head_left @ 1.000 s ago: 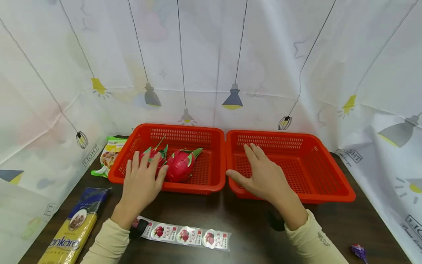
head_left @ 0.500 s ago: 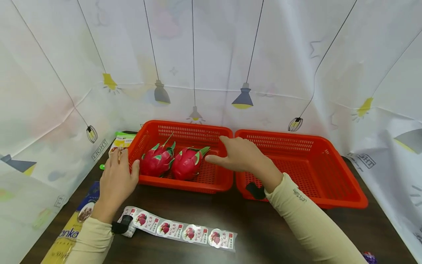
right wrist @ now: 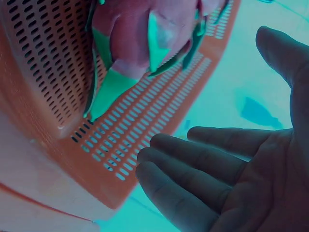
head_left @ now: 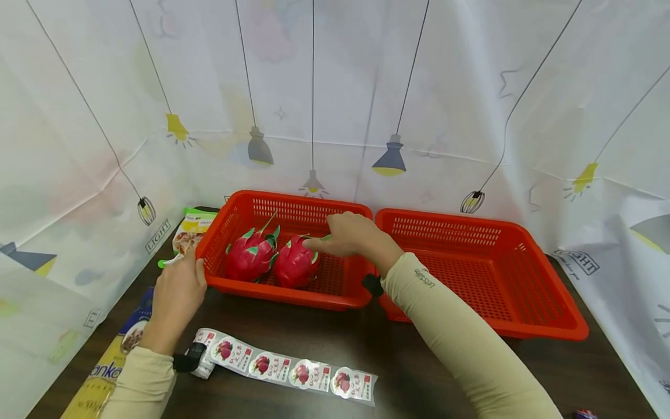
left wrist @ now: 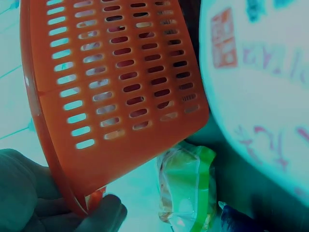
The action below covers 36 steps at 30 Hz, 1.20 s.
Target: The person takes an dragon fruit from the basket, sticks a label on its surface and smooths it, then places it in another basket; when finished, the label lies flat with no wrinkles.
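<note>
My left hand (head_left: 179,294) grips the front left corner of the left red plastic basket (head_left: 298,298). In the left wrist view, fingers and thumb close around the basket's rim (left wrist: 35,104). Two pink dragon fruits with green scales lie inside: one dragon fruit (head_left: 246,257) to the left, a second dragon fruit (head_left: 294,266) beside it. My right hand (head_left: 352,234) hovers over the right part of this basket, partly covering the second fruit's green tip. Seen from the right wrist, its fingers (right wrist: 198,166) are extended and hold nothing, with a dragon fruit (right wrist: 140,38) close by.
Another red basket (head_left: 523,329) stands directly to the right. A strip of dragon fruit stickers (head_left: 293,370) unrolls across the dark table (head_left: 335,331) in front. On the left lie a blue-and-yellow packet (head_left: 107,372) and a green-edged food bag (head_left: 193,224).
My right hand has moved left from above the right basket to above the left one. My left hand has come off the fruit and now holds the left basket's corner. The view has shifted slightly.
</note>
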Motion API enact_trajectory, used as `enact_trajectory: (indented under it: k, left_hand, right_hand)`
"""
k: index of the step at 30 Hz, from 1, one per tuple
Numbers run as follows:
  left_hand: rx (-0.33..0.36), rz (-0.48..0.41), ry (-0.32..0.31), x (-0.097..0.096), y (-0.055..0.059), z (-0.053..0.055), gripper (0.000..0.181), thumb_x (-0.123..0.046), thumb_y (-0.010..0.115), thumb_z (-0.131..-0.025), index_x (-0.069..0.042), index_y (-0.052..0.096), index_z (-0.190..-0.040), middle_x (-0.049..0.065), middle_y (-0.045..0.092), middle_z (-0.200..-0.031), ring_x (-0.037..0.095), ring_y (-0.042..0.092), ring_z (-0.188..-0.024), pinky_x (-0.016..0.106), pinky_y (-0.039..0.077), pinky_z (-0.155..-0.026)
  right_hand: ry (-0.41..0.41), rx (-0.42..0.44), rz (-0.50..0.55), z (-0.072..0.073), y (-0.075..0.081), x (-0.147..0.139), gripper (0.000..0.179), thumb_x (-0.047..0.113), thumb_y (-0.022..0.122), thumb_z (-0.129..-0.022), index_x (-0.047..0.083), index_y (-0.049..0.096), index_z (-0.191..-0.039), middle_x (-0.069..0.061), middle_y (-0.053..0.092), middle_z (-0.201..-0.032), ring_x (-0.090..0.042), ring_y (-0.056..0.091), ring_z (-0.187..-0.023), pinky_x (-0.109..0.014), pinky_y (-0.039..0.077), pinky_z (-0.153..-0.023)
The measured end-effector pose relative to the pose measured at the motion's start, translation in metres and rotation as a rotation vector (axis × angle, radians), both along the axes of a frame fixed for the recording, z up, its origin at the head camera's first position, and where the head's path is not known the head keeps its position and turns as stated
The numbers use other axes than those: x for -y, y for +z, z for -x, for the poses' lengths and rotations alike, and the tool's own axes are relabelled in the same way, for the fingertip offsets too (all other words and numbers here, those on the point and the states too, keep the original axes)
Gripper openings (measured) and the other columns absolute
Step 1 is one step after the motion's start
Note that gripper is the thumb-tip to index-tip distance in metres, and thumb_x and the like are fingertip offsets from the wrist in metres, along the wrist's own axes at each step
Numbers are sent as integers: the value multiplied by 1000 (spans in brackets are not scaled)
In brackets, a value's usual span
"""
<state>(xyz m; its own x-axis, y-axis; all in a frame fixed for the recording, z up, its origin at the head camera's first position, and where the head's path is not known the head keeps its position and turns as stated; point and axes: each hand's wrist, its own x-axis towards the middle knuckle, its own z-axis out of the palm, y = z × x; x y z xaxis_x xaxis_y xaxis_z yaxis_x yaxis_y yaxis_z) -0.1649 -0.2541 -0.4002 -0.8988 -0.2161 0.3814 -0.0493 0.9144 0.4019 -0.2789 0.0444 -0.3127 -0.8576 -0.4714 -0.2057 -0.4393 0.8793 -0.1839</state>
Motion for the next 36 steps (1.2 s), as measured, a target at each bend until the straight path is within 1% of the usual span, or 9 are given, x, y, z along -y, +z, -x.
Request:
enact_trajectory:
  k: [4, 7, 9, 12, 15, 21, 26, 32, 36]
  left_hand:
    - [11, -11, 6, 2, 3, 0, 27, -11, 51, -101, 13, 61, -107, 38, 67, -92, 59, 65, -82, 69, 53, -75]
    - [11, -22, 17, 1, 1, 1, 29, -12, 50, -100, 14, 62, -110, 38, 68, -95, 59, 65, -84, 69, 53, -77]
    - [8, -29, 21, 2, 0, 2, 30, -11, 51, -100, 14, 63, -113, 38, 68, -98, 58, 66, -85, 70, 53, -78]
    - [-2, -30, 27, 2, -1, 3, 32, -11, 51, -99, 14, 62, -116, 38, 69, -100, 58, 66, -86, 70, 52, -80]
    - [-10, -25, 28, 3, -1, 3, 32, -11, 52, -99, 13, 63, -117, 38, 69, -100, 58, 66, -86, 70, 52, -80]
    - [2, -35, 41, 3, -2, 3, 33, -12, 51, -100, 13, 63, -118, 37, 69, -101, 58, 67, -87, 70, 53, -80]
    - [6, -37, 43, 2, -1, 3, 32, -12, 52, -101, 12, 63, -118, 37, 69, -101, 58, 67, -87, 70, 53, -79]
    - [5, -40, 51, 2, -1, 4, 33, -13, 52, -101, 12, 63, -119, 36, 70, -102, 57, 67, -87, 69, 53, -80]
    - [6, -46, 61, 2, -3, 3, 35, -13, 52, -101, 12, 62, -123, 37, 69, -103, 58, 67, -88, 69, 53, -80]
  right_hand:
    - [-32, 25, -29, 12, -2, 12, 59, 70, 56, -91, 12, 66, -94, -2, 66, -80, -20, 64, -81, -35, 55, -74]
    - [-41, 28, -23, 18, -7, 18, 61, 71, 56, -91, 11, 67, -97, -5, 69, -85, -21, 66, -85, -37, 56, -76]
    - [-39, 36, -13, 22, -13, 23, 69, 72, 56, -90, 9, 66, -118, -7, 73, -107, -25, 67, -101, -41, 57, -88]
    - [-39, 81, 10, 25, -20, 30, 90, 75, 57, -87, 12, 46, -151, -10, 60, -143, -31, 57, -131, -50, 49, -108]
    - [-24, 122, 34, 27, -27, 36, 102, 77, 60, -83, 22, 26, -163, -10, 44, -160, -35, 42, -146, -56, 40, -116]
    - [22, 174, 27, 30, -43, 47, 103, 77, 63, -80, 32, 21, -163, -14, 32, -166, -37, 30, -152, -61, 35, -118]
    - [20, 180, -26, 29, -54, 54, 105, 79, 63, -79, 33, 21, -163, -16, 25, -168, -42, 32, -151, -63, 36, -117]
    - [18, 189, -41, 25, -63, 65, 107, 82, 62, -77, 27, 25, -163, -16, 27, -167, -42, 35, -149, -66, 34, -116]
    - [19, 201, -43, 25, -67, 70, 107, 80, 63, -78, 25, 26, -162, -16, 32, -165, -39, 37, -147, -64, 37, -115]
